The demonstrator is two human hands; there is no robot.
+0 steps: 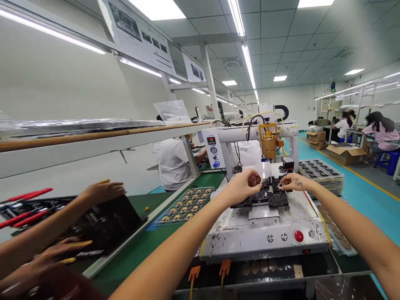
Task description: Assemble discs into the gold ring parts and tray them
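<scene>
My left hand [244, 184] is at the left side of the black fixture [278, 199] on the white machine, its fingers closed round a small brownish round part [254, 180]. At the fixture's right side is my right hand [290, 182], thumb and fingertips pinched together on something too small to make out. Behind both hands, a gold-coloured tool head [268, 143] hangs from the machine's gantry [237, 134]. The machine's front panel [259, 243] carries a red button [299, 236] and several round metal buttons.
A clear tray [187, 204] of round parts lies on the green bench at left. Another person's hands [103, 193] are beside a black case [109, 225] and red-handled tools [28, 216]. Stacked trays [321, 173] stand right of the machine. Orange clips [225, 267] hang below its front.
</scene>
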